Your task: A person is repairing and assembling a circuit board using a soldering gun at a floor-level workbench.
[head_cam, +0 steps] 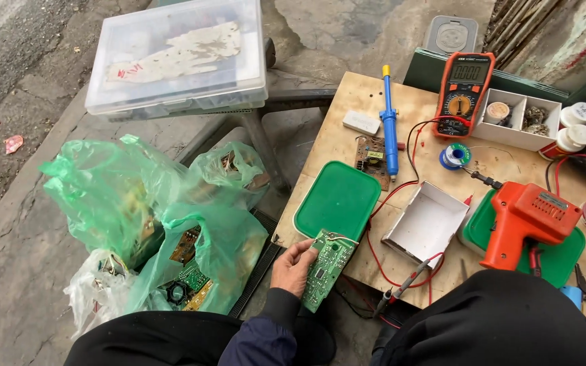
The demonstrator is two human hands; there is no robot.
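So the left hand (293,268) is pinching a small green rectangular circuit board (327,268) by its long edge, thumb on one side and fingers behind, holding it tilted up over the lap. The right hand isn't in view, it's hidden somewhere behind the dark-trousered knee, so I can't tell what it's doing.

Just beyond the board sits a green rounded plastic lid (338,200) on the corner of the plywood tabletop (354,95). To the right of the hand lie the red and black meter probes (405,281) and an open white cardboard box (427,222), with the orange pistol-shaped soldering gun (527,220) further right. Left of the hand, on the ground, are green plastic bags stuffed with more boards (191,261).

Farther out: a blue desoldering pump (389,125), a small brown circuit board (372,156), and the orange multimeter (462,91).

My take: edge grip is the right call here, keeps fingers off the traces and components. I'd say steadying the board against the table edge would make looking it over easier.
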